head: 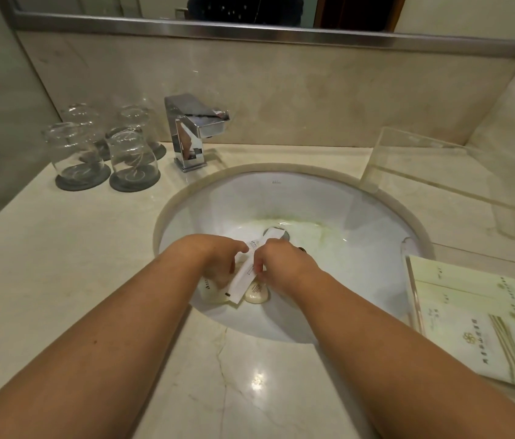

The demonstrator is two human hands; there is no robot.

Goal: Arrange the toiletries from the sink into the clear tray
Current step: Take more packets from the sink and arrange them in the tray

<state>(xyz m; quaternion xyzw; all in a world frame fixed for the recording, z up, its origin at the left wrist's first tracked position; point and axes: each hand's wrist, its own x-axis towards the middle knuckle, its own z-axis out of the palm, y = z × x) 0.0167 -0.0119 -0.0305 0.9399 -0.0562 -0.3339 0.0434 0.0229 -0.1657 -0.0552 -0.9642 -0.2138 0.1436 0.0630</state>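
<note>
Down in the sink (360,217), the right hand (284,269) pinches a long white sachet (250,269) at about its middle, fingertips closed on its edge. The left hand (215,259) lies on the other side with curled fingers and one fingertip on the sachet's upper part; I cannot tell whether it truly grips it. The sachet's long axis runs on a slant, its near end with a small black mark low and to the left, its far end up and to the right over the drain (281,234). A round cream soap (257,294) lies under the near end, and a small bottle (210,291) sits just beneath the left hand.

Bare white porcelain shows from the hands across to the sink's right rim. On the bench (60,280) just beyond that rim stands the clear tray (413,280), holding flat cream packets (471,331). A clear stand (414,163) sits behind it, the tap (191,134) at the back, and upturned glasses (131,156) far left.
</note>
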